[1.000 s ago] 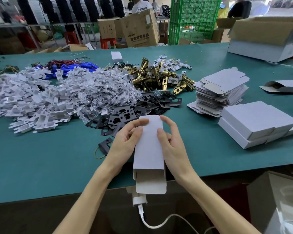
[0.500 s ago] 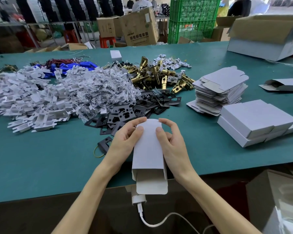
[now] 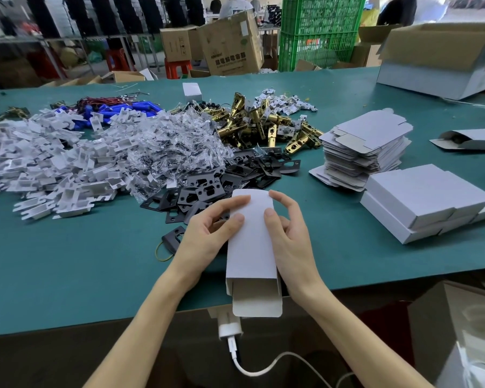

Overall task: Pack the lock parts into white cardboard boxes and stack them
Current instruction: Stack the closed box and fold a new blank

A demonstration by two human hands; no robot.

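A white cardboard box [image 3: 251,247] lies lengthwise at the table's near edge, its near flap open toward me. My left hand [image 3: 207,236] grips its left side, thumb on top. My right hand [image 3: 289,236] grips the right side, thumb on top and fingers curled over the far end. Beyond the box lie black plates [image 3: 207,189], clear screw bags [image 3: 163,147], white plastic parts [image 3: 39,163] and brass latches [image 3: 252,124].
Flat box blanks [image 3: 364,147] are stacked at right, with closed white boxes [image 3: 426,203] in front of them. An open small box [image 3: 468,140] and a big carton [image 3: 443,54] sit far right. A charger with cable [image 3: 230,329] hangs below the green table edge [image 3: 67,303].
The box's far end has come down a little under my fingers. Both hands keep their hold on its sides.
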